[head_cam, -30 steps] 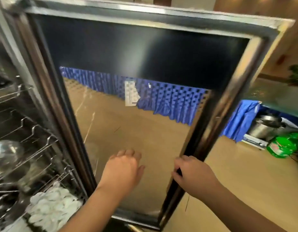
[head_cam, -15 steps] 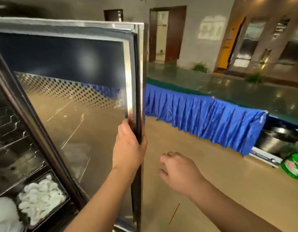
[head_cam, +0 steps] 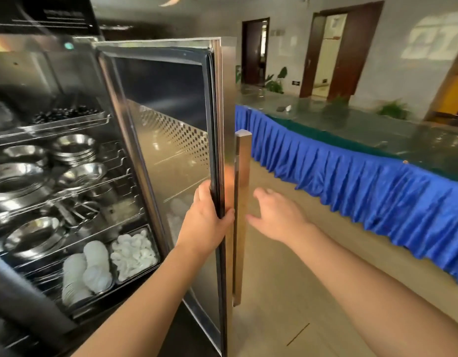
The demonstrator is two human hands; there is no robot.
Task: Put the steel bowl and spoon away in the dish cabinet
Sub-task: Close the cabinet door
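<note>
Since half a second ago the cabinet door [head_cam: 171,161] has swung further, so I now see its thin edge and long handle [head_cam: 241,215]; my left hand [head_cam: 206,225] is still wrapped tight on that edge; my right hand [head_cam: 277,217] floats just beside the handle, fingers spread, holding nothing; steel bowls [head_cam: 76,148] sit on the wire racks [head_cam: 114,181] inside the cabinet; white spoons [head_cam: 134,253] fill a low tray [head_cam: 152,242]; I cannot pick out a steel spoon.

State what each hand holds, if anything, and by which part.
The left hand grips the cabinet door by its free vertical edge. The right hand is open beside the door handle, holding nothing.
</note>
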